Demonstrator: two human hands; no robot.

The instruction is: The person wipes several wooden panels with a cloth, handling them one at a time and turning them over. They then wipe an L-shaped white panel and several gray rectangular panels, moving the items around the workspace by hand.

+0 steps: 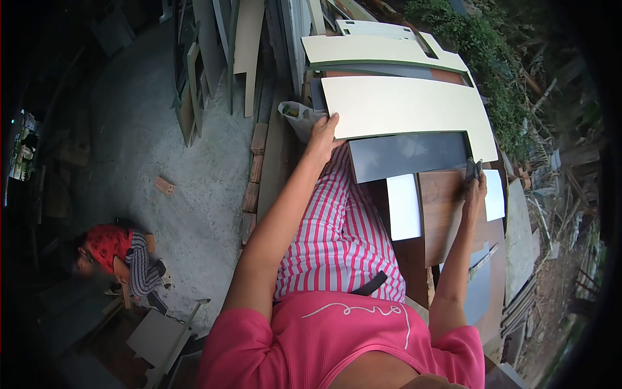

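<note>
A large cream-coloured panel (402,107) with a notch along its near edge lies across a stack of boards in front of me. My left hand (326,133) is closed around its near left corner, thumb on top. At the panel's near right leg is my right hand (477,186), its fingers closed on a small dark grey object (474,170) whose kind I cannot make out. Within the notch shows a glossy dark grey board (409,157). Closer to me lie a brown wood-grain board (442,214) and a white board (403,206).
More cream panels (382,50) are stacked beyond. Tall boards (248,55) lean at the upper left, near a white sack (299,117) and a row of bricks (253,194). At lower left a person in red (111,249) bends over boards. Plants (447,39) border the right side.
</note>
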